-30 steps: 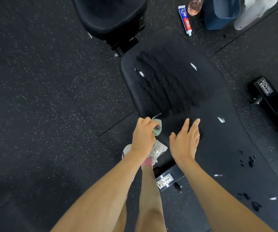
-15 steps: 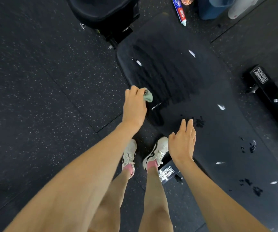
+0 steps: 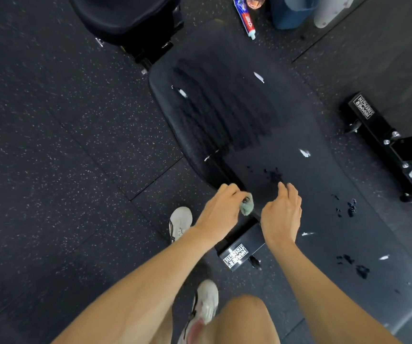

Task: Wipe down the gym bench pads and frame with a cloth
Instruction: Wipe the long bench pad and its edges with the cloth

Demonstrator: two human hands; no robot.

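Seen from the head camera, the left hand bunches a small green cloth in curled fingers at the near-left edge of the bench pad, with the frame foot just below at 6 o'clock. The right hand holds nothing, its fingers loosely bent with tips down on the pad; I cannot tell whether it bears weight. The cloth is balled so small that each pass likely covers only a thin stripe, so the white smears at 1 o'clock and the dark drops at 3 o'clock could be missed or merely spread. The bare hand may smudge the pad or slip on a wet patch. A shoe at 9 o'clock could catch the frame foot.
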